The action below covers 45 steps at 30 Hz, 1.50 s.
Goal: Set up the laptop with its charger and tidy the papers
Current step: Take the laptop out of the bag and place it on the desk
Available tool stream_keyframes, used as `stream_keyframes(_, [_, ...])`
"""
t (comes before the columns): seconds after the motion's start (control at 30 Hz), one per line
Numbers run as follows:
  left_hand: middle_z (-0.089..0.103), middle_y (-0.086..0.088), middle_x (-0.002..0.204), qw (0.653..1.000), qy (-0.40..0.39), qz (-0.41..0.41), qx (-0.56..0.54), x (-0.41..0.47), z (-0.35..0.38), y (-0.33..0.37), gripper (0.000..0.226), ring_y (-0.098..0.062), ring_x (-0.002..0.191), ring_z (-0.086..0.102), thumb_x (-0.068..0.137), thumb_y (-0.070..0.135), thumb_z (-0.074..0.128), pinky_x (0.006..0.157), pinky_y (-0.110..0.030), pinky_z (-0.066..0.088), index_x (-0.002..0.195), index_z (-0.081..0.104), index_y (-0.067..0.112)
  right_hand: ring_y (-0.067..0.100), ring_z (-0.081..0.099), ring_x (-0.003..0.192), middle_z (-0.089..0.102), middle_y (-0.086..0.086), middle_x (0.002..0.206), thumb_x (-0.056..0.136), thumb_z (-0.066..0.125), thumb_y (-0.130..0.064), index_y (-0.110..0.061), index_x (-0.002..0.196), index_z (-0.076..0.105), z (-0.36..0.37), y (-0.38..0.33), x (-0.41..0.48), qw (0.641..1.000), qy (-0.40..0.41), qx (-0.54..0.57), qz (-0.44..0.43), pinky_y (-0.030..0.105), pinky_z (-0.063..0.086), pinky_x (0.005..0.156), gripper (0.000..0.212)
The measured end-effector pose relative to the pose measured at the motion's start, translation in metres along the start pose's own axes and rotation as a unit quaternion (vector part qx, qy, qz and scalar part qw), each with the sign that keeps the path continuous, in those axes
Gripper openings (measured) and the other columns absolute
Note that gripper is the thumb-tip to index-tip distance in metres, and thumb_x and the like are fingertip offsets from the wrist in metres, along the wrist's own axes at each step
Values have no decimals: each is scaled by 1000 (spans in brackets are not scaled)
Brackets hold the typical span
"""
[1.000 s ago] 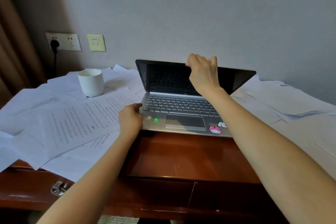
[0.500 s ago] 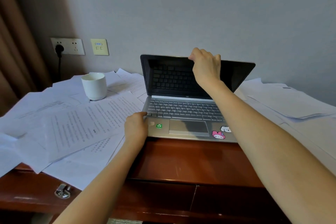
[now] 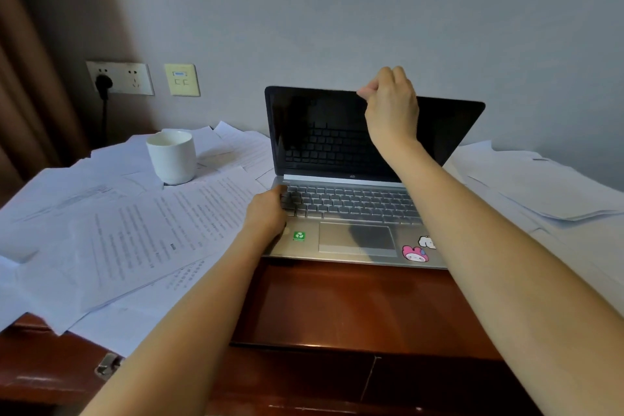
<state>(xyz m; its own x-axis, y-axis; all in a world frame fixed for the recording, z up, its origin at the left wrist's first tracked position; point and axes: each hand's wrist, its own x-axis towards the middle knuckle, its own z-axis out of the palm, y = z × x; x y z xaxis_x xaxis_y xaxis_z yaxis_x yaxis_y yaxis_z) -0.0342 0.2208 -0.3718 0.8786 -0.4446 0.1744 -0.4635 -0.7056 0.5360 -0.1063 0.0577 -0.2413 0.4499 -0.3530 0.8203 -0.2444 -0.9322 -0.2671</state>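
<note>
My right hand (image 3: 391,105) is in the upper middle of the frame, at the top edge of the laptop (image 3: 351,203); its fingers (image 3: 388,76) are curled over this edge and pinch the lid, with the thumb at the screen side. The screen is dark and stands nearly upright; the keys are mirrored in it.

My left hand (image 3: 266,213) rests on the left part of the laptop base, beside the keyboard; its fingers are bent, but the back of the hand hides the tips, so I cannot tell if they grip the edge or only press.

The laptop stands in the middle of the brown worktop (image 3: 337,304), with a green sticker (image 3: 299,236) and a pink sticker (image 3: 415,253) on the palm rest.

Loose papers (image 3: 135,223) lie spread at the left of the frame, some hanging over the front edge; more papers (image 3: 540,186) lie at the right. A white cup (image 3: 172,157) stands upright on the left papers, near the laptop's back corner.

On the wall at upper left a black plug (image 3: 103,82) sits in a socket (image 3: 135,78); its cable goes down.
</note>
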Motion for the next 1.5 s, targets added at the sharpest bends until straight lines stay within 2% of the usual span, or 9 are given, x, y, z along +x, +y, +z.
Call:
stream_keyframes(0.17, [51, -17, 136, 998, -16, 2, -60, 12, 3, -4, 57, -33, 126, 45, 87, -6, 40, 101, -33, 35, 141, 40, 15, 32, 53, 93, 54, 20, 105, 94, 51, -31, 4, 97, 57, 4, 6, 6, 1000, 2, 7, -4, 25, 37, 73, 35])
stream_keyframes(0.27, [50, -16, 137, 994, -8, -8, -111, 18, 4, -9, 53, -32, 127, 44, 89, -5, 38, 103, -31, 33, 139, 43, 13, 35, 57, 73, 57, 23, 80, 87, 56, -21, 5, 76, 59, 15, 9, -3, 994, 85, 37, -50, 50, 52, 85, 28])
stream_keyframes(0.37, [50, -15, 138, 992, -5, -8, -128, 22, 6, -10, 57, -31, 128, 44, 86, -7, 38, 104, -31, 33, 139, 43, 14, 36, 60, 74, 59, 25, 85, 87, 52, -13, 5, 79, 62, 23, 19, -12, 989, 126, 16, -71, 58, 52, 82, 23])
stream_keyframes(0.43, [51, -15, 137, 991, 0, -4, -134, 23, 7, -11, 60, -31, 127, 45, 83, -9, 39, 103, -31, 33, 138, 43, 14, 40, 63, 83, 61, 28, 95, 87, 51, -12, 5, 89, 67, 25, 28, -11, 991, 110, -10, -81, 58, 53, 78, 23])
stream_keyframes(0.57, [51, -13, 137, 989, 12, -4, -151, 26, 10, -14, 58, -29, 128, 45, 84, -11, 37, 103, -29, 33, 137, 44, 11, 39, 61, 106, 62, 23, 109, 87, 46, -19, -6, 118, 63, 33, 43, -15, 978, 57, -153, -128, 59, 38, 97, 38])
stream_keyframes(0.73, [51, -13, 136, 993, 15, -4, -117, 27, 9, -12, 53, -31, 126, 45, 86, -7, 38, 100, -30, 34, 135, 46, 11, 34, 12, 144, 22, 18, 153, 100, 30, -35, -16, 150, 20, 34, 39, -6, 978, -81, -179, -64, 51, 2, 115, 54])
stream_keyframes(0.87, [49, -14, 133, 999, 12, 19, -48, 33, 11, -9, 48, -34, 120, 45, 88, 3, 40, 97, -39, 38, 134, 46, 15, 29, -3, 146, 0, 12, 158, 100, 22, -45, -18, 151, 3, 43, 40, 11, 969, -142, -200, -40, 45, -6, 116, 61])
stream_keyframes(0.97, [53, -12, 131, 995, 12, 4, -102, 35, 11, -12, 49, -31, 121, 48, 86, 0, 41, 99, -38, 40, 132, 49, 15, 27, -6, 146, -7, 10, 158, 99, 20, -49, -14, 151, -3, 51, 44, 22, 962, -183, -201, -24, 45, -5, 117, 66])
stream_keyframes(1.5, [59, -8, 128, 976, 41, -24, -213, 34, 13, -15, 36, -26, 119, 53, 94, 4, 43, 100, -35, 42, 127, 55, 14, 23, -13, 145, -18, 3, 157, 96, 27, -56, -14, 150, -10, 72, 49, 63, 927, -335, -163, 42, 54, -7, 114, 78])
